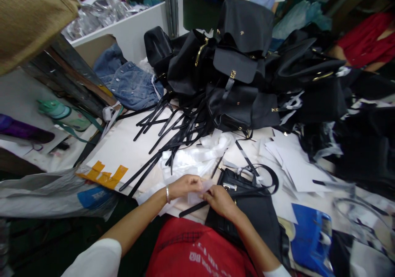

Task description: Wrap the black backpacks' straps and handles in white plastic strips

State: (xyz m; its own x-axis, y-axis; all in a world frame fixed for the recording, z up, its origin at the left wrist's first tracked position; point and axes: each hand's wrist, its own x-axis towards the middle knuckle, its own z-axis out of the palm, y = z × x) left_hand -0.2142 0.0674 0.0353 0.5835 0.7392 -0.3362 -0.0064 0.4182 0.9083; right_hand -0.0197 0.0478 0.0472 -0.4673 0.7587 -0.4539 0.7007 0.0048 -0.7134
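Observation:
A small piece of thin, whitish translucent wrapping (pixel 195 197) is stretched between my two hands at the table's front edge. My left hand (pixel 185 186), with a bracelet at its wrist, pinches one side of it. The fingers of my right hand (pixel 219 200) are closed on the other side. Under my right forearm lies a black bag (pixel 257 215) with a silver clasp and a looped strap. Just beyond my hands is a heap of white plastic wrapping (pixel 193 160), partly crossed by thin black straps (pixel 182 135).
Black backpacks (pixel 243 30) with gold fittings are piled along the back. White paper sheets (pixel 293 162) and a blue plastic object (pixel 311 234) lie to the right. A denim garment (pixel 129 81) and green bottle (pixel 66 114) are at left. Two other people are across the table.

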